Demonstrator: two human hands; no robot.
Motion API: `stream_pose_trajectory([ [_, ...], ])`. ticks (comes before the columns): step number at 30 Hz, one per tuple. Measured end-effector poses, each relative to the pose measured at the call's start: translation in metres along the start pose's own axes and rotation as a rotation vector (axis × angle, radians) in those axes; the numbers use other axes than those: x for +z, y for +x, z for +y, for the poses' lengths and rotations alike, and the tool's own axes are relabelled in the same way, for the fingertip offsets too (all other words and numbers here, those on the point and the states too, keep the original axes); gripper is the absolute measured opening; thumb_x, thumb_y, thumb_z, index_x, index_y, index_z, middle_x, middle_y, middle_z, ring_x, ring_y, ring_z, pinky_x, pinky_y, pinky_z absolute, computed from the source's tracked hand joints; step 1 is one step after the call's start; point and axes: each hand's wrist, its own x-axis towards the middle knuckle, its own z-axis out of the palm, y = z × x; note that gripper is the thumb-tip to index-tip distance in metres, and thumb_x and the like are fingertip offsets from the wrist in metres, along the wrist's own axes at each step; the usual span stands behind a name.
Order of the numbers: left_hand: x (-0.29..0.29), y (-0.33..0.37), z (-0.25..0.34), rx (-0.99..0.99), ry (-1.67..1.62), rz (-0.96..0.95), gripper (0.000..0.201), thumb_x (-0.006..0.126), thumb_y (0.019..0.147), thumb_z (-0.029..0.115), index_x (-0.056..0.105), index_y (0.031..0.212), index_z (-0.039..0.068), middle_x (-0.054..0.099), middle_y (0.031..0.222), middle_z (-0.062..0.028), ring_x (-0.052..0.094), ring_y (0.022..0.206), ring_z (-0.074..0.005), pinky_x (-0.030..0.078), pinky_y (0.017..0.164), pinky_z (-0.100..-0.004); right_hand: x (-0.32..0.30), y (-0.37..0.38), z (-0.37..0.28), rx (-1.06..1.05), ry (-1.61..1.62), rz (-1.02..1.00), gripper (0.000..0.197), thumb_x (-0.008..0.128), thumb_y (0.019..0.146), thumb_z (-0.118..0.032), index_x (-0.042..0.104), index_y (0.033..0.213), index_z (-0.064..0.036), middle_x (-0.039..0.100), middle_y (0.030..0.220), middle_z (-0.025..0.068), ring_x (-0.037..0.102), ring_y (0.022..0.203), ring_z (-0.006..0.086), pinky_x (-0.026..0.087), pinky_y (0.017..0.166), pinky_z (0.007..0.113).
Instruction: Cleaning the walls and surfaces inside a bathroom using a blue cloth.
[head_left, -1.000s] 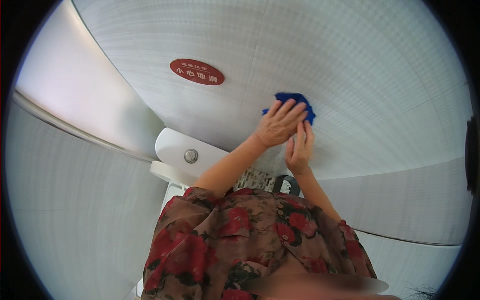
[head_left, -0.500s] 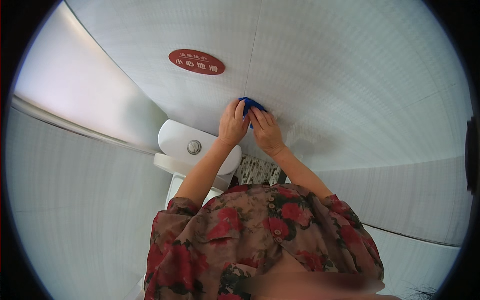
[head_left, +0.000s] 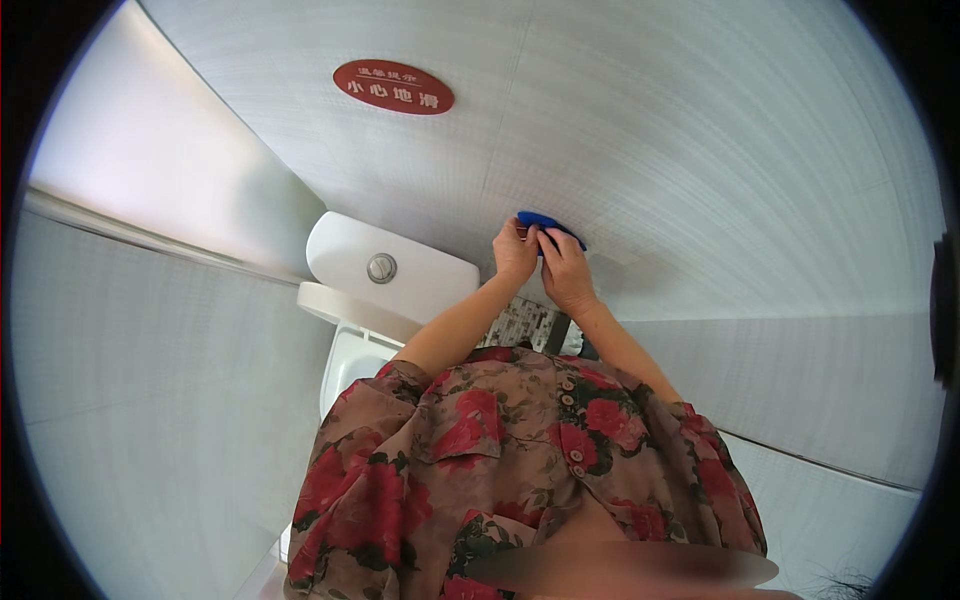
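At the near edge, a brown shirt (head_left: 485, 405) with red flowers and dark leaves covers the person's chest, its row of buttons running down right of the middle. To the left of the shirt, partly hidden by it, is a white toilet bowl (head_left: 345, 365), with a raised white toilet lid (head_left: 350, 307) just beyond. A little farther, the white toilet tank (head_left: 430, 270) stands close to the wall, a round silver button (head_left: 381, 268) set in its top. Right of the tank, a patch of patterned floor (head_left: 512, 322) in brown, grey and white shows between the forearms.

Beyond this, both hands meet at a blue cloth (head_left: 543, 219), which sits right of the tank and near the far wall; whether it touches the wall there is hard to tell. The left hand (head_left: 513, 252) has its fingers bent and closed on the cloth's left part. The right hand (head_left: 569, 274), just beside it, grips the cloth farther right, its fingers stretched forward over the blue fabric.

Farther still, the pale, finely textured wall (head_left: 700, 150) rises, marked by a thin seam. A red oval sign (head_left: 393, 87) with white writing is on it, left of the seam. At far left is a bright frosted panel (head_left: 160, 150).
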Motion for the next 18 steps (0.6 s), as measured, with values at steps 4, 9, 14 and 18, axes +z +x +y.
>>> stream_pose_trajectory([
  [4,0.006,0.01,-0.025,-0.014,-0.094,0.036,0.02,0.061,0.089,0.016,0.061,0.097,-0.002,0.069,0.08,-0.0134,0.068,0.068,-0.0203,0.054,0.061,-0.034,0.016,-0.008,0.005,0.257,0.117,-0.12,0.039,0.058,0.08,-0.002,0.057,0.118,0.0038,0.057,0.116,0.0209,0.055,0.107,0.0379,0.047,0.089,0.046],
  [9,-0.012,0.046,-0.069,-0.258,-0.199,0.189,0.021,0.062,0.088,0.016,0.062,0.098,-0.002,0.069,0.083,-0.0152,0.067,0.07,-0.0246,0.053,0.063,-0.0356,0.056,0.025,0.004,0.314,0.315,-0.261,0.046,0.06,0.082,-0.006,0.053,0.128,-0.0021,0.059,0.112,0.0236,0.057,0.102,0.0415,0.048,0.085,0.046],
  [14,-0.053,0.06,-0.039,-0.403,-0.386,0.13,0.028,0.058,0.092,0.013,0.052,0.111,-0.008,0.063,0.094,-0.0157,0.064,0.07,-0.0183,0.055,0.056,-0.0294,0.074,0.054,-0.02,0.387,0.361,-0.283,0.058,0.059,0.084,-0.007,0.043,0.14,-0.01,0.06,0.11,0.0237,0.058,0.099,0.0421,0.048,0.086,0.048],
  [18,-0.091,0.053,0.027,-0.232,-0.645,0.189,0.019,0.063,0.093,0.015,0.059,0.101,-0.001,0.064,0.085,-0.007,0.061,0.07,-0.0123,0.053,0.059,-0.0251,0.045,0.083,-0.057,0.252,0.361,-0.063,0.059,0.059,0.084,-0.005,0.043,0.141,-0.0106,0.06,0.106,0.0214,0.057,0.096,0.0393,0.047,0.085,0.047],
])
